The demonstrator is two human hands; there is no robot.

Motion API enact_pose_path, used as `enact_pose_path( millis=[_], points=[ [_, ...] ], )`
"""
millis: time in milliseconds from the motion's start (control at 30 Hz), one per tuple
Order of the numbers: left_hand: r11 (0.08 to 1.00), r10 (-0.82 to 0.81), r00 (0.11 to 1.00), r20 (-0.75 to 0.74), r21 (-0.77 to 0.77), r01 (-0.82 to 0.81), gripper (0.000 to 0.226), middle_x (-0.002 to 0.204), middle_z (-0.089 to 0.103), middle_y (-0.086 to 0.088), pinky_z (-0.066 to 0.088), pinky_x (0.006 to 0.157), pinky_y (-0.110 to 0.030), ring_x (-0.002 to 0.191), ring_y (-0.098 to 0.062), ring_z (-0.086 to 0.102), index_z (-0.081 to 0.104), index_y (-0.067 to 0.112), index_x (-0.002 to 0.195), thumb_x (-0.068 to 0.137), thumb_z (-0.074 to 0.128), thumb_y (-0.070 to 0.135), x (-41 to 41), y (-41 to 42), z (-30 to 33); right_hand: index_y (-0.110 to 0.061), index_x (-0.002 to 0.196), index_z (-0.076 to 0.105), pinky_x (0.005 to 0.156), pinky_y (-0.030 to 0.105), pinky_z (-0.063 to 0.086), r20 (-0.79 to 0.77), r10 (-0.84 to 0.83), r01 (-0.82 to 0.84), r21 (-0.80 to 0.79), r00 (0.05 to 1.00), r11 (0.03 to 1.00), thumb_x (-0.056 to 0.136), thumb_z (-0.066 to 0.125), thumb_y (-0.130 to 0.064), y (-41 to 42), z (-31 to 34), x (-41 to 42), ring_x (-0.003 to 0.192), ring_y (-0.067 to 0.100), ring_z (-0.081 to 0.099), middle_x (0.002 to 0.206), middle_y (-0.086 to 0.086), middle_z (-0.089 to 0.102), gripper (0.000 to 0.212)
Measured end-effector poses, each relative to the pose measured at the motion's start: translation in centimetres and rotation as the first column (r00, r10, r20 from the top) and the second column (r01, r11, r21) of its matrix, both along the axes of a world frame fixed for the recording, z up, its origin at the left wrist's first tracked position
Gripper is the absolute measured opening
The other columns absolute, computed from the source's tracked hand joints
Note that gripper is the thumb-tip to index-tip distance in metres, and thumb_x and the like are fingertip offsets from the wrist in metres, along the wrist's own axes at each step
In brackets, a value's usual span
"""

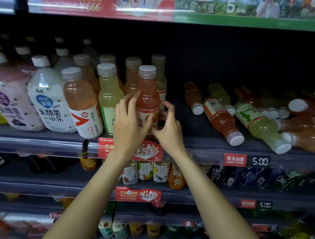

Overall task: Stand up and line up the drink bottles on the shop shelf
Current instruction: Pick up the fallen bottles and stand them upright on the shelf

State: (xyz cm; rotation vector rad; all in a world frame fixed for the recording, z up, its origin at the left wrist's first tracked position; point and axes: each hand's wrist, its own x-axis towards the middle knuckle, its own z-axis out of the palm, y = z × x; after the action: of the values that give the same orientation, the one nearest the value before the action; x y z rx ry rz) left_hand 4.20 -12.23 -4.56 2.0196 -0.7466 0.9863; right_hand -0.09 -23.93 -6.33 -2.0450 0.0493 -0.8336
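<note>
An orange-pink drink bottle [147,94] with a grey cap stands upright at the front of the shelf [38,140]. My left hand [130,121] grips its lower left side. My right hand [168,126] has curled fingers round its lower right side. Left of it stand a yellow-green bottle [108,94] and an orange bottle [80,102] with a red and white label. More upright bottles stand behind. To the right, several orange and yellow-green bottles lie on their sides, among them an orange one [221,120] and a yellow-green one [261,127].
Two large white and pink yoghurt-drink bottles [48,101] fill the shelf's left end. A dark bare stretch of shelf [183,117] lies between the upright and fallen bottles. Price tags [245,160] line the front rail. Lower shelves hold tea and juice bottles [149,170].
</note>
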Motion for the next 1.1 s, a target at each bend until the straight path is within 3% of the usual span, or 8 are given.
enact_pose_path(
  millis=[233,333,400,467,567,700,867,1100],
  points=[
    [0.999,-0.020,0.996,-0.082,-0.050,0.016,0.058,0.131,0.048,-0.011,0.034,0.092,-0.014,0.121,-0.022,0.047,0.044,0.007,0.135,0.085,0.070,0.022,-0.9,0.3,0.2,-0.020,0.138,0.035,0.090,0.036,0.051,-0.034,-0.003,0.001,-0.054,0.999,0.999,0.081,0.063,-0.044,0.5,-0.1,-0.5,0.117,0.019,0.055,0.131,0.007,0.052,0.068],
    [0.989,-0.014,1.000,-0.009,-0.146,0.013,0.046,0.124,0.053,-0.014,0.036,0.096,-0.016,0.117,-0.022,0.048,0.050,0.003,0.128,0.088,0.066,0.019,-2.6,-0.4,0.7,-0.018,0.130,0.049,0.091,0.034,0.047,-0.095,-0.084,0.061,-0.221,0.992,0.973,0.087,0.064,-0.036,-1.6,0.7,-2.8,0.117,0.022,0.051,0.128,0.008,0.050,0.049],
    [0.983,-0.108,0.990,0.094,-0.137,0.120,0.035,0.118,0.057,-0.014,0.036,0.097,-0.017,0.112,-0.021,0.050,0.055,0.000,0.121,0.090,0.061,0.014,-3.9,-1.3,0.8,-0.016,0.120,0.057,0.087,0.037,0.044,-0.006,-0.282,0.249,-0.449,0.959,0.858,0.088,0.063,-0.030,-4.1,0.9,-4.8,0.110,0.027,0.050,0.119,0.009,0.054,0.036],
    [0.967,-0.251,0.959,0.128,-0.016,0.255,0.030,0.114,0.059,-0.013,0.039,0.094,-0.021,0.108,-0.021,0.051,0.057,0.000,0.118,0.090,0.058,0.010,-4.6,-2.6,1.0,-0.015,0.115,0.060,0.087,0.042,0.041,0.054,-0.497,0.413,-0.637,0.866,0.650,0.085,0.064,-0.028,-6.7,0.9,-6.5,0.106,0.034,0.049,0.114,0.013,0.056,0.032],
    [0.916,-0.348,0.937,0.036,0.225,0.331,0.036,0.117,0.058,-0.012,0.038,0.092,-0.022,0.108,-0.023,0.052,0.054,0.005,0.123,0.088,0.059,0.012,-4.2,-6.0,0.8,-0.017,0.118,0.058,0.082,0.045,0.044,-0.135,-0.641,0.350,-0.744,0.755,0.570,0.083,0.065,-0.025,-9.1,0.7,-8.2,0.102,0.040,0.051,0.120,0.019,0.052,0.036],
    [0.902,-0.233,0.954,-0.186,0.324,0.284,0.051,0.130,0.050,-0.013,0.044,0.094,-0.038,0.116,-0.032,0.050,0.047,0.010,0.133,0.085,0.061,0.017,-2.6,-10.3,-0.3,-0.019,0.119,0.055,0.057,0.033,0.040,-0.194,-0.591,0.276,-0.743,0.783,0.610,0.088,0.059,-0.023,-10.3,0.9,-9.2,0.085,0.037,0.061,0.120,0.019,0.049,0.032],
    [0.901,-0.065,0.961,-0.268,0.397,0.172,0.060,0.143,0.040,-0.016,0.040,0.100,-0.040,0.130,-0.033,0.039,0.037,0.011,0.143,0.089,0.060,0.022,-0.5,-12.2,-1.5,-0.021,0.124,0.051,0.057,0.031,0.034,-0.193,-0.592,0.263,-0.760,0.783,0.595,0.093,0.051,-0.028,-11.5,1.3,-9.6,0.081,0.035,0.062,0.117,0.017,0.048,0.032],
    [0.768,0.209,0.916,-0.343,0.638,0.063,0.066,0.156,0.016,-0.017,0.030,0.107,-0.039,0.142,-0.033,0.016,0.015,0.007,0.151,0.097,0.045,0.032,1.5,-12.8,-0.5,-0.024,0.123,0.055,0.063,0.034,0.041,-0.205,-0.639,0.267,-0.783,0.741,0.561,0.089,0.056,-0.025,-12.4,1.5,-8.3,0.087,0.033,0.062,0.115,0.014,0.051,0.035]
  ],
)
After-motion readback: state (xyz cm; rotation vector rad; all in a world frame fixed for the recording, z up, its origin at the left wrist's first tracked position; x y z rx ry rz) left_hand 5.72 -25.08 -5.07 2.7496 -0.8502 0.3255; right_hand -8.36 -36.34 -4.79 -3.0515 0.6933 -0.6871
